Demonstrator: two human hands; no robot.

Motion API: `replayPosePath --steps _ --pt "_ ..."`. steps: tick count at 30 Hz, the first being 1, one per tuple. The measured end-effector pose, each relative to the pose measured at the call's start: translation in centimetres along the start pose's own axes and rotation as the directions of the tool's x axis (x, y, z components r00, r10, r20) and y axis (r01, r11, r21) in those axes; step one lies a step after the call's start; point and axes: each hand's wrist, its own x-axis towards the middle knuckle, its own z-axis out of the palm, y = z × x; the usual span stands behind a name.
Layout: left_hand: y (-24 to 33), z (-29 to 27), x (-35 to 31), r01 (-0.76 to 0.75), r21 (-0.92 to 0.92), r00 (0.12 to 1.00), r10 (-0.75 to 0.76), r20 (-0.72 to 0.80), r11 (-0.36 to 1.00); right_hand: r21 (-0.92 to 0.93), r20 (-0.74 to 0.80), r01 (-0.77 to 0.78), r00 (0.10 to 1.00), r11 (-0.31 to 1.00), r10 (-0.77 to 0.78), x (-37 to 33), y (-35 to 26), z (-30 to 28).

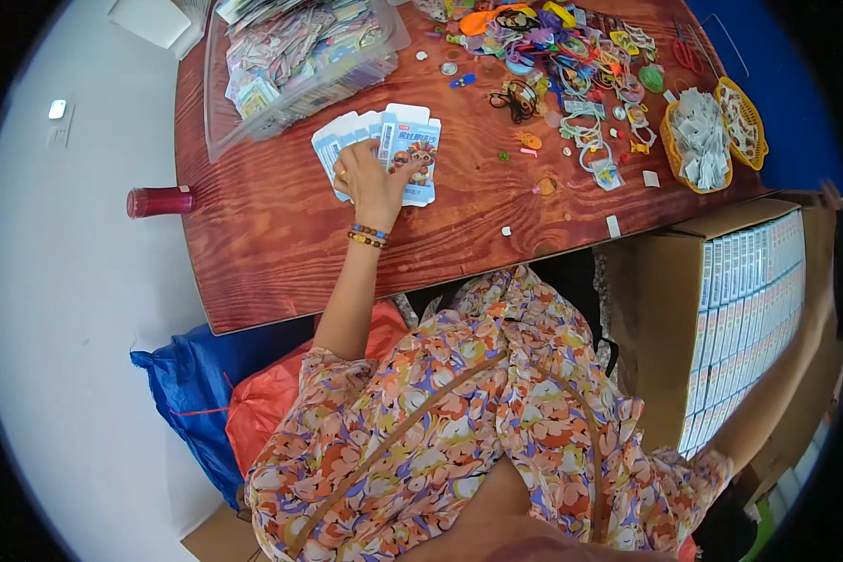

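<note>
My left hand, with beaded bracelets at its wrist, lies over a fanned-out bunch of light-blue printed paper boxes on the wooden table. Its fingers are curled down on them and the thumb stretches across the front one, which carries a cartoon figure. My right arm reaches far out to the right, past an open cardboard carton packed with rows of similar blue-and-white boxes. At the dark rim of the picture, my right hand shows only faintly, and its fingers cannot be made out.
A clear plastic bin of small packets stands at the table's far left. Hair ties and trinkets spread across the far side, near red scissors. Yellow baskets hold white packets. A red bottle lies at the left edge.
</note>
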Motion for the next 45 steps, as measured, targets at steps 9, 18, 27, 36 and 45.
replayPosePath --steps 9,18,27,36,45 --pt "-2.1 0.9 -1.5 0.017 -0.484 0.977 -0.118 -0.180 0.875 0.837 0.204 0.160 0.795 0.523 -0.571 6.1 -32.6 19.0" --pt "-0.2 -3.5 -1.3 -0.153 -0.203 0.957 0.094 -0.273 0.967 0.874 0.467 -0.269 0.698 0.405 -0.543 7.4 -39.0 24.1" --pt "4.1 -5.0 0.2 -0.167 -0.338 0.986 0.151 -0.073 0.926 0.871 0.482 -0.437 0.667 0.225 -0.568 6.4 -36.1 22.7" --pt "6.7 -4.0 -0.2 0.063 -0.614 0.997 -0.019 0.078 0.787 0.859 0.441 -0.452 0.892 -0.238 -0.101 -2.0 -35.8 20.2" --pt "7.0 -4.3 -0.7 0.223 -0.840 0.961 0.035 0.276 0.495 0.868 0.443 -0.469 0.880 -0.162 -0.172 -2.0 -32.5 20.4"
